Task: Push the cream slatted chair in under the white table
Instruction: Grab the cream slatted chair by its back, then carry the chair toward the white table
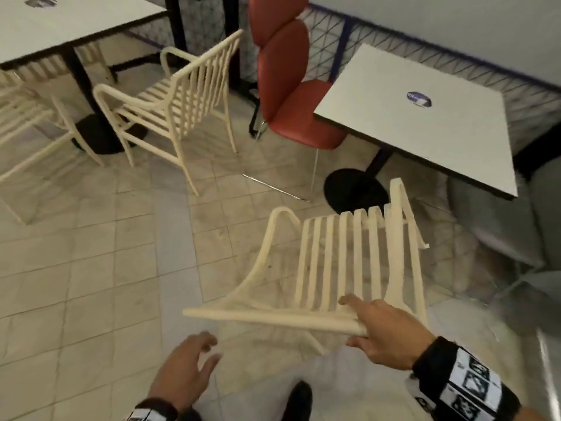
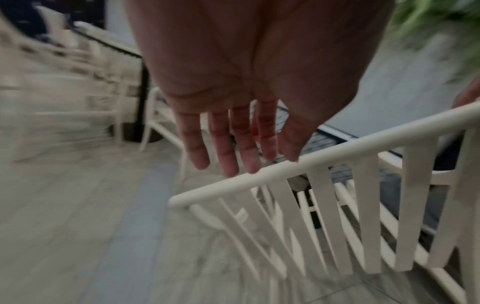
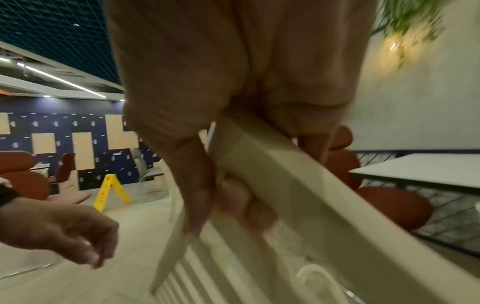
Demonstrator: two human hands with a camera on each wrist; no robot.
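Gripping the top rail of the cream slatted chair [image 1: 343, 262], the person's right hand [image 1: 385, 332] is wrapping its fingers around the bar, while the left hand [image 1: 185, 369] is hovering released, fingers spread, just short of the rail. With the chair standing on the tiled floor [image 1: 91, 253] near the white table [image 1: 425, 129], its seat facing the black pedestal base [image 1: 355, 189], the push appears to be only starting; next, a straight shove forward looks needed, steering clear of the red chair [image 1: 291, 86].

The right hand [image 1: 384, 332] reaches forward, its fingers [image 3: 197, 185] and thumb curled round the top rail of the cream slatted chair [image 1: 343, 268]. The left hand [image 1: 185, 369] hovers lower, palm down, fingers [image 2: 226, 148] spread and loose, holding nothing.
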